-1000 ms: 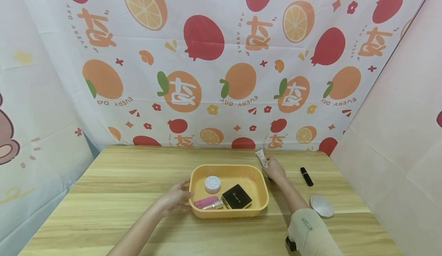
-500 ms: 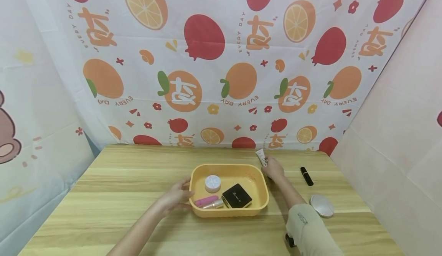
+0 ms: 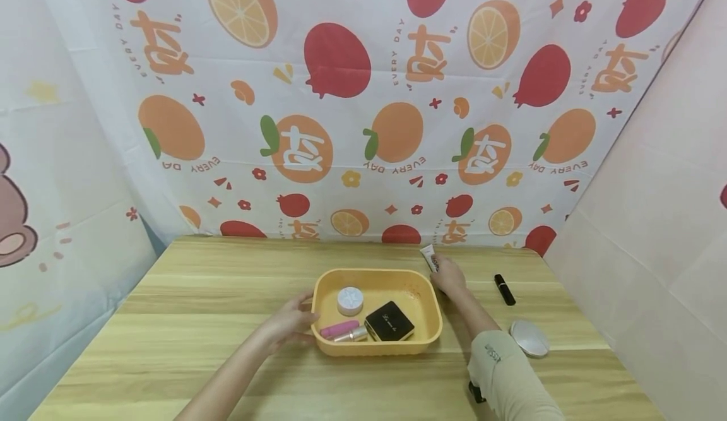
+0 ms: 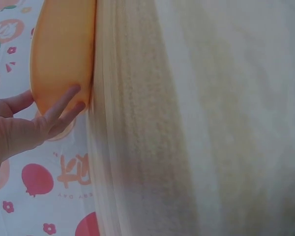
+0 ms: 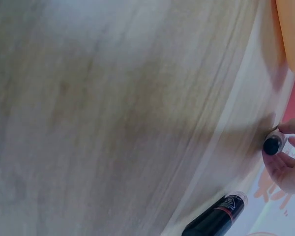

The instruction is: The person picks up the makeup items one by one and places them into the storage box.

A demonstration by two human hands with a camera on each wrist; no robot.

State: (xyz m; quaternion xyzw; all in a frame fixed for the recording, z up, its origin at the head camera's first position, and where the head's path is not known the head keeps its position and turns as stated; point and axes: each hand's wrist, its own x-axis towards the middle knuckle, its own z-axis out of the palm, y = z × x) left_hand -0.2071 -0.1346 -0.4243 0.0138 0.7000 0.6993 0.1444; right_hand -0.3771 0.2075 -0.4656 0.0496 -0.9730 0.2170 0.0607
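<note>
My left hand (image 3: 284, 327) rests against the left end of a yellow plastic basket (image 3: 434, 320), one fingertip at its rim. Its fingers (image 4: 64, 103) reach fairly straight along the outer wall in the left wrist view. Beyond the basket's right end, my right hand (image 3: 450, 277) pinches a white squeeze tube (image 3: 429, 255) with dark lettering. The black cap (image 5: 272, 145) of the tube faces the right wrist camera, between thumb and fingers. Inside the basket are a round white case (image 3: 349, 301), a black square compact (image 3: 389, 321), a pink tube (image 3: 339, 328) and a silvery lipstick-like tube (image 3: 352, 334).
On the wooden table (image 3: 227, 282), a black tube (image 3: 504, 290) lies to the right of my right hand. A silver oval case (image 3: 529, 338) is nearer, beside my sleeve. Another black object (image 3: 476, 392) shows partly under that sleeve. A fruit-print cloth (image 3: 341, 124) hangs behind the table.
My right hand and sleeve have shifted slightly left, with the tube still held at the basket's far right corner. The left hand and the basket have hardly moved.
</note>
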